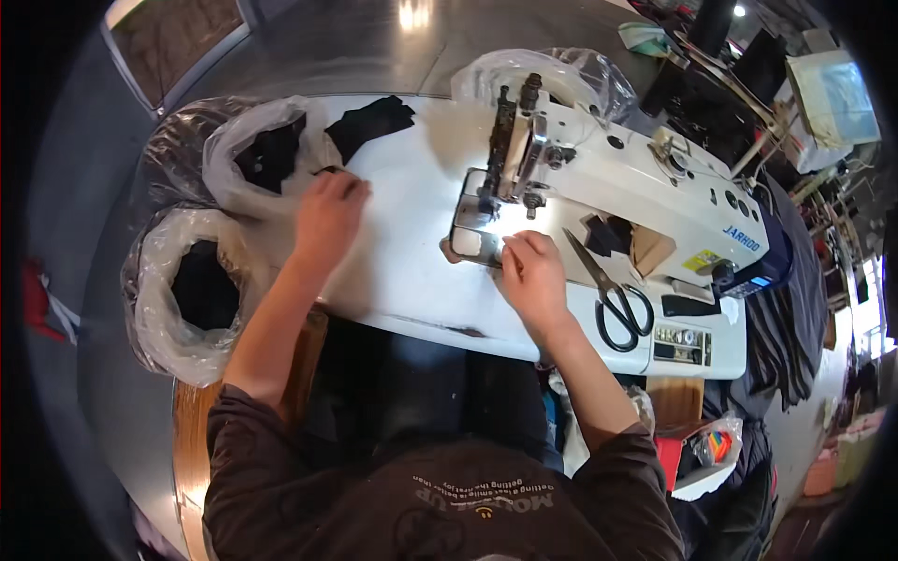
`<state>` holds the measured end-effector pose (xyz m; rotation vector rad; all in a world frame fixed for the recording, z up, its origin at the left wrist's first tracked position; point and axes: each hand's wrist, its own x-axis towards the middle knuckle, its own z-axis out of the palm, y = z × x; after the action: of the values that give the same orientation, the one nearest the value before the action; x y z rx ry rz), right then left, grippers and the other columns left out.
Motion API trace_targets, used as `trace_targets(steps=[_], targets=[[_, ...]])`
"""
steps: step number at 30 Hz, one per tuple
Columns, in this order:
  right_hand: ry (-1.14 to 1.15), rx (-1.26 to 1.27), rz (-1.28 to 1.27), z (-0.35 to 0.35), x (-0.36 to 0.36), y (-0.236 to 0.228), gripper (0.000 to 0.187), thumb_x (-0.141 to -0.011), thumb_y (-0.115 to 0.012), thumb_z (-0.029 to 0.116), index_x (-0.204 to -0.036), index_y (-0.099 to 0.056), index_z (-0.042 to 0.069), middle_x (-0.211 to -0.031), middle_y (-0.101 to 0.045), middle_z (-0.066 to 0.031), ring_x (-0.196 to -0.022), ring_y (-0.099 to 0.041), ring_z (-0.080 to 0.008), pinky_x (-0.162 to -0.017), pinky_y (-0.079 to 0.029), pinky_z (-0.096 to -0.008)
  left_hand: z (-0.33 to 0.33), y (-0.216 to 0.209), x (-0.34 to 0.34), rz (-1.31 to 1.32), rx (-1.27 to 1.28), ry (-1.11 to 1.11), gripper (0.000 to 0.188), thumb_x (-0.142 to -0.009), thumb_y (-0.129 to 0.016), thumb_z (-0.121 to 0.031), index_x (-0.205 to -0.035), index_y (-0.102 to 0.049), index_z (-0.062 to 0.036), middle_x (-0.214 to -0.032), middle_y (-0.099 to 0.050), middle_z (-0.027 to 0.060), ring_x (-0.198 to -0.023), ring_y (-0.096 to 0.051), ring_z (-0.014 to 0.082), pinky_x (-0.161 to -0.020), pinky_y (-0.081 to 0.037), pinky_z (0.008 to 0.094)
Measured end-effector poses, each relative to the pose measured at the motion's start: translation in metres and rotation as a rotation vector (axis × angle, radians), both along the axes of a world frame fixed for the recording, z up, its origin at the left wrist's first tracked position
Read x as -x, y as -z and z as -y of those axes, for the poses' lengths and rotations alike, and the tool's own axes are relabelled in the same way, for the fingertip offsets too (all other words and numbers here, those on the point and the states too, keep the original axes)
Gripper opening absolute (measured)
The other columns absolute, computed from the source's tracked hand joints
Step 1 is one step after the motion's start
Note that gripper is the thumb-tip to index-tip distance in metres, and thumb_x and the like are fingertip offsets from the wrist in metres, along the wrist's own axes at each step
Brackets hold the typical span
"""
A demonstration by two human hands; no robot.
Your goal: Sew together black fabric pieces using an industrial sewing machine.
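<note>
My left hand [327, 217] is over the left side of the sewing table, at the edge of a clear plastic bag [227, 154] with black fabric pieces [271, 157] inside. Its fingers are curled, and a thin black fabric edge shows at the fingertips. Beyond it, more black fabric [370, 126] lies on the white tabletop. My right hand [535, 279] rests beside the needle plate [479, 245] of a white sewing machine [617, 164], just in front of the lit needle area. Its fingers are drawn together; whatever they might hold is hidden.
Black-handled scissors [619, 304] lie right of my right hand, near small dark fabric scraps [606, 234]. A second plastic bag [154, 309] with black fabric hangs at the table's left edge. Another plastic bag [496, 79] stands behind the machine. A parts tray [683, 346] is set into the right corner.
</note>
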<state>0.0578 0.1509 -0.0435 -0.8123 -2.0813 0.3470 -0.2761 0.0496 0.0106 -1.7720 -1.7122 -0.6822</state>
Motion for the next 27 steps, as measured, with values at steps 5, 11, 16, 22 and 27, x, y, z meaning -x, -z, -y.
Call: trace_targets(steps=[5,11,16,22,27], targets=[[0.3,-0.139,0.201,-0.03,-0.083,-0.01,0.022,-0.096,-0.069,0.004,-0.117,-0.076,0.002,-0.112,-0.075,-0.0197,-0.104,-0.07,-0.0433,-0.094,-0.057,-0.0501,-0.002,0.008,-0.09,-0.017,0.154,0.533,0.026,-0.088,-0.077,-0.013,-0.113,-0.078,-0.0095,-0.113,-0.074,0.01,-0.103,-0.07,0.0297,-0.087,-0.059,0.0411],[0.37,-0.144,0.461,-0.085,-0.134,0.005,0.025,-0.101,-0.069,0.011,-0.123,-0.073,-0.001,-0.12,-0.076,-0.0233,-0.113,-0.071,-0.0435,-0.099,-0.057,-0.0496,0.009,0.025,-0.129,0.181,0.491,0.963,0.016,-0.095,-0.077,-0.016,-0.109,-0.075,-0.0083,-0.117,-0.073,0.0088,-0.106,-0.069,0.031,-0.091,-0.057,0.041],[0.464,-0.105,0.728,-0.096,-0.126,0.006,0.022,-0.104,-0.065,0.012,-0.122,-0.07,0.001,-0.114,-0.077,-0.0217,-0.098,-0.076,-0.0412,-0.084,-0.062,-0.047,0.009,0.016,-0.083,0.283,0.5,0.882,0.008,-0.091,-0.074,-0.007,-0.099,-0.074,-0.0056,-0.116,-0.072,0.0112,-0.11,-0.068,0.033,-0.096,-0.055,0.0446],[0.5,-0.388,0.489,-0.094,-0.133,0.007,0.027,-0.106,-0.061,0.009,-0.133,-0.062,0.003,-0.111,-0.077,-0.0217,-0.089,-0.077,-0.0414,-0.071,-0.064,-0.0474,-0.028,0.028,-0.091,0.157,0.435,0.748,0.007,-0.089,-0.069,-0.007,-0.095,-0.072,-0.0052,-0.116,-0.073,0.0099,-0.123,-0.066,0.0325,-0.109,-0.049,0.0461],[0.516,-0.152,0.574,-0.076,-0.139,-0.009,0.027,-0.102,-0.058,0.004,-0.128,-0.066,0.003,-0.116,-0.075,-0.0227,-0.096,-0.076,-0.0425,-0.078,-0.063,-0.0518,-0.039,0.016,-0.124,0.186,0.171,0.611,0.014,-0.09,-0.071,-0.007,-0.104,-0.074,-0.0046,-0.118,-0.075,0.0106,-0.119,-0.068,0.0322,-0.104,-0.054,0.0452]])
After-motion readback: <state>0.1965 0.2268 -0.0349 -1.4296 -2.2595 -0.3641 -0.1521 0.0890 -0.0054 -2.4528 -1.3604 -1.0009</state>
